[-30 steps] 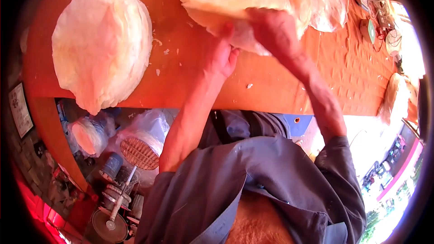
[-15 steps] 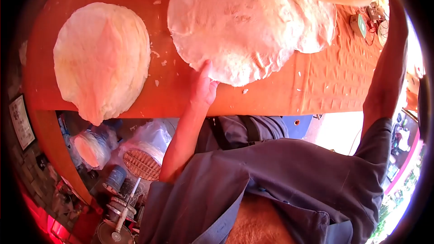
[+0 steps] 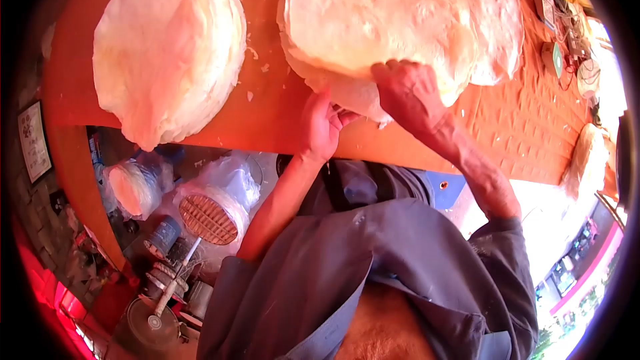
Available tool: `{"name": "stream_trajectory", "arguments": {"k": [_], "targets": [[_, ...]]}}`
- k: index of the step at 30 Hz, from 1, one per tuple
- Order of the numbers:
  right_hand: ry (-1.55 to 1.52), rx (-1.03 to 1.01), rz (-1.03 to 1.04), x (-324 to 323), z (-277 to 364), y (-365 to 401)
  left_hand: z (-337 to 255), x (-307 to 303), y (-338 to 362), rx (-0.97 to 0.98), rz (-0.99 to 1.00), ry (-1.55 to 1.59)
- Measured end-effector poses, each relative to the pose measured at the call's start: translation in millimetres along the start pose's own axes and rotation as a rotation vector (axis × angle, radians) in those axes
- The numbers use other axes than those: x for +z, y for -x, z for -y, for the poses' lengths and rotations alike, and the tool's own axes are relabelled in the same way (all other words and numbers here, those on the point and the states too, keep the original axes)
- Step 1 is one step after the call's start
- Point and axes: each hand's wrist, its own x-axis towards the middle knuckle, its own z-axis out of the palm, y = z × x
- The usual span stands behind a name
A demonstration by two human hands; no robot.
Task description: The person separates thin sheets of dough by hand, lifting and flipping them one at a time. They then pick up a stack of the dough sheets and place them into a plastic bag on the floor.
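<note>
We face an orange-covered table (image 3: 273, 120), its far side cut off. Across it spreads a broad pile of flatbread-like sheets (image 3: 380, 20), cropped above; a smaller stack (image 3: 170, 53) sits apart, perhaps leaving us room. Our right hand (image 3: 412, 93) is curled closed on the pile's near edge, seemingly to raise a layer, its thumb hidden. Our left hand (image 3: 323, 127) touches that edge, probably steadying it; whether it pinches, we cannot tell.

My right hand (image 3: 410, 93), stretched far out to the right half a second ago, is back near my left hand (image 3: 322, 127), its bent fingers at the top thin sheet (image 3: 373, 20)'s near edge. A lower layer (image 3: 353, 95) now shows between my hands.
</note>
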Motion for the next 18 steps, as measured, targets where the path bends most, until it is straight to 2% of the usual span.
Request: {"name": "stream_trajectory", "arguments": {"k": [2,4,5,6,7,9,11,13,14,15,17,18], "targets": [[-0.003,-0.015,0.024,1.2,13.8,-2.4,1.6,2.1,-3.2,-0.002,0.006,0.016],[-0.026,-0.061,0.033,15.7,23.3,-1.4,2.4,-5.8,-6.2,0.011,0.118,0.177],[-0.022,0.003,0.075,31.4,26.9,2.4,2.7,-14.0,-6.7,0.012,0.171,0.259],[-0.106,-0.033,0.052,26.1,28.9,5.8,3.0,-21.9,-8.1,-0.015,0.162,0.306],[-0.18,-0.066,0.029,16.9,26.8,12.1,-6.0,-4.3,-0.7,0.004,0.107,0.165],[-0.391,-0.045,-0.011,-1.1,15.3,30.2,-1.0,-8.7,-9.5,0.02,-0.11,-0.062],[-0.369,0.111,-0.264,-4.5,-26.9,47.7,5.1,-0.6,-15.4,0.113,-0.261,-0.134],[-0.25,0.535,-0.399,-24.8,-88.6,67.5,2.8,-3.1,-15.4,0.178,-0.218,-0.164],[-0.109,0.691,-0.63,-10.6,-140.1,83.1,1.2,0.7,-13.8,0.26,-0.222,-0.206],[-0.138,0.977,-0.717,20.0,-221.9,113.5,0.1,4.0,-11.3,0.343,-0.227,-0.248],[-0.621,1.382,-0.622,-2.9,-285.0,135.4,-12.7,-12.2,-4.3,0.382,-0.129,-0.467],[-0.823,1.38,-0.626,-4.4,-300.8,141.0,-17.3,-13.4,1.9,0.389,-0.141,-0.535]]}}
